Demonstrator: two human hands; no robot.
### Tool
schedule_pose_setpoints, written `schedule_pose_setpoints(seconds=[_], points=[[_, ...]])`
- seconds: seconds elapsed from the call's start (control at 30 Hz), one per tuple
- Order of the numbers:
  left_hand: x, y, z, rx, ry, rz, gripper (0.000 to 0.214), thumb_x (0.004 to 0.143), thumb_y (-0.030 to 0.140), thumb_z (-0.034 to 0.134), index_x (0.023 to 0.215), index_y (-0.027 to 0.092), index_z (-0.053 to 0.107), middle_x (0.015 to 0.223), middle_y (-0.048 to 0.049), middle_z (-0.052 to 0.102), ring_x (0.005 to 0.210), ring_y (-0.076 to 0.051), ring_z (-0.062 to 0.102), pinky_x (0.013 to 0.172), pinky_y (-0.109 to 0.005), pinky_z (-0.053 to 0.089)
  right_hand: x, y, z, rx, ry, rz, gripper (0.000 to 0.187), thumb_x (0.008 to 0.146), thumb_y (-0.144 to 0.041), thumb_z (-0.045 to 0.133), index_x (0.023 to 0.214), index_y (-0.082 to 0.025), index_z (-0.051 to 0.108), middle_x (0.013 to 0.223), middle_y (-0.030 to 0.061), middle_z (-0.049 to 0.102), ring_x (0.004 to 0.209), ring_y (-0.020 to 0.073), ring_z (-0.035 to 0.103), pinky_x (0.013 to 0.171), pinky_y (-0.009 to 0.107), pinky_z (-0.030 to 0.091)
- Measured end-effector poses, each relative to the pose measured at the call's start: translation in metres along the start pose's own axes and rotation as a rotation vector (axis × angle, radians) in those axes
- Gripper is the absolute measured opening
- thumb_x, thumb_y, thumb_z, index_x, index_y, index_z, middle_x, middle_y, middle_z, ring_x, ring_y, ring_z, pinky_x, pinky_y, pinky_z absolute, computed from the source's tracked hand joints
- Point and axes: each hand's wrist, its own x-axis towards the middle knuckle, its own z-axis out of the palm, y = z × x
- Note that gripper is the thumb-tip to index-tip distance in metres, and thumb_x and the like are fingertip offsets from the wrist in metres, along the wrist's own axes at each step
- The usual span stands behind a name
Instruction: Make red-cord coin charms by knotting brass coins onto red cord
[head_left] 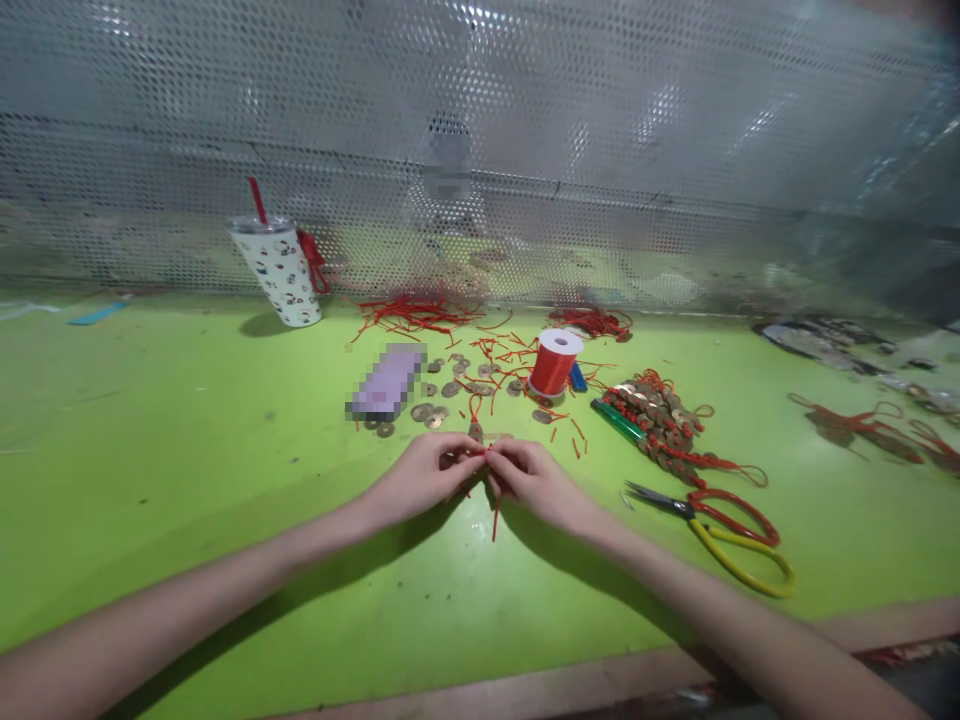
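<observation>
My left hand (442, 466) and my right hand (525, 476) meet at the middle of the green table, fingertips pinched together on a thin red cord (495, 518). One end of the cord hangs below my right fingers. Just beyond the fingertips a coin (475, 430) with a red loop above it shows, partly hidden by my hands. Loose round coins (435, 415) lie behind my left hand. A spool of red cord (556, 365) stands upright behind my right hand.
Scissors (712, 520) with red and yellow handles lie at right. Near them are a green lighter (619, 421) and a pile of corded coins (660, 415). A phone (388, 382), a tumbler (279, 270) with a straw and red cord scraps (420, 315) sit farther back, before a perforated metal panel (525, 130).
</observation>
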Motion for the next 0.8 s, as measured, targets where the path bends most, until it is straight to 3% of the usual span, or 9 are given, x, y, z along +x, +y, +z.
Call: schedule_pose_setpoints(seconds=[0.23, 0.4, 0.57, 0.8], points=[[-0.0034, 0.0031, -0.0045, 0.145, 0.044, 0.100, 0.024, 0.092, 0.034, 0.058, 0.086, 0.015, 0.072, 0.076, -0.0040, 0.072, 0.065, -0.015, 0.057, 0.060, -0.026, 0.042, -0.0040, -0.0014, 0.0022, -0.121, 0.092, -0.032, 0.033, 0.101, -0.033, 0.049, 0.072, -0.020, 0.058, 0.065, 0.0008, 0.058, 0.059, 0.0141, 0.049, 0.059, 0.028, 0.036], [-0.0013, 0.0041, -0.0056, 0.146, 0.055, 0.075, 0.022, 0.090, 0.034, 0.058, 0.082, 0.015, 0.068, 0.072, -0.0021, 0.066, 0.063, -0.014, 0.053, 0.058, -0.025, 0.039, -0.0045, -0.0018, -0.0011, -0.197, 0.140, -0.045, 0.026, 0.100, -0.035, 0.051, 0.084, -0.019, 0.065, 0.072, 0.0025, 0.063, 0.064, 0.0161, 0.053, 0.061, 0.029, 0.038], [0.0007, -0.0016, -0.0031, 0.086, 0.040, 0.043, 0.023, 0.088, 0.037, 0.061, 0.081, 0.015, 0.066, 0.071, -0.0021, 0.064, 0.063, -0.014, 0.053, 0.056, -0.025, 0.038, -0.0033, -0.0011, -0.0028, -0.209, 0.142, -0.094, 0.021, 0.099, -0.031, 0.053, 0.088, -0.019, 0.067, 0.085, 0.0054, 0.070, 0.077, 0.0189, 0.059, 0.071, 0.030, 0.042], [-0.0007, 0.0022, -0.0041, 0.091, 0.028, 0.043, 0.023, 0.088, 0.038, 0.060, 0.081, 0.016, 0.063, 0.067, 0.0011, 0.057, 0.061, -0.013, 0.048, 0.056, -0.025, 0.035, -0.0029, 0.0003, -0.0013, -0.268, 0.155, -0.161, 0.020, 0.100, -0.030, 0.054, 0.088, -0.020, 0.065, 0.087, 0.0059, 0.071, 0.080, 0.0203, 0.062, 0.074, 0.031, 0.044]])
